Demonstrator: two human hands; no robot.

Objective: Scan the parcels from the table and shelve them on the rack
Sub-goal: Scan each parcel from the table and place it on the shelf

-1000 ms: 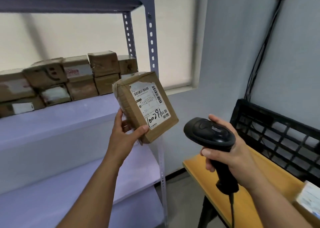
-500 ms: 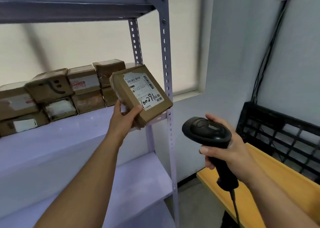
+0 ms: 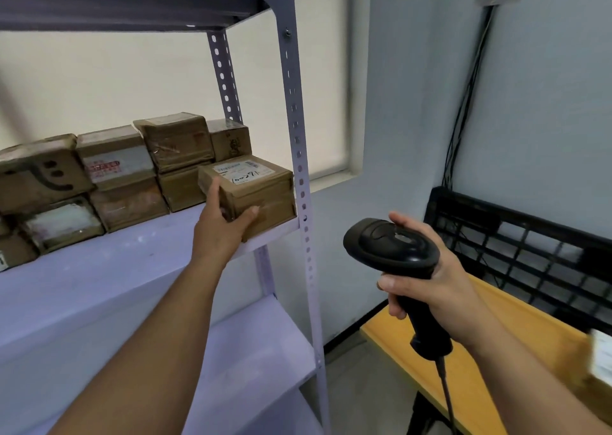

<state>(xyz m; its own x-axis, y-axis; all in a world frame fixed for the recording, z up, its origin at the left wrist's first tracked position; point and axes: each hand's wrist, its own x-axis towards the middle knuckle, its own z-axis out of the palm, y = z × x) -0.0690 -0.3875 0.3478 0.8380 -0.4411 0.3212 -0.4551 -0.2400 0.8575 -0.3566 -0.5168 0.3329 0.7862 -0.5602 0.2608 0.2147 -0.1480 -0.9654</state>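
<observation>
Where the head view meets the rack [image 3: 99,275], the left hand [image 3: 225,226] grips the labelled parcel [image 3: 255,189], thumb on its front face and fingers up its left side. The parcel sits at the shelf's right front end beside the upright; its underside is hidden. Its printed label is too small to read. The stacked parcels [image 3: 116,169] behind run off the left edge. The right hand [image 3: 437,279] is wrapped round the scanner [image 3: 390,249] handle, held above the yellow table [image 3: 463,361]. Its cable leaves the frame below. A blurred box [image 3: 601,358] is cut off at the right edge, in front of the black crate [image 3: 516,236].
</observation>
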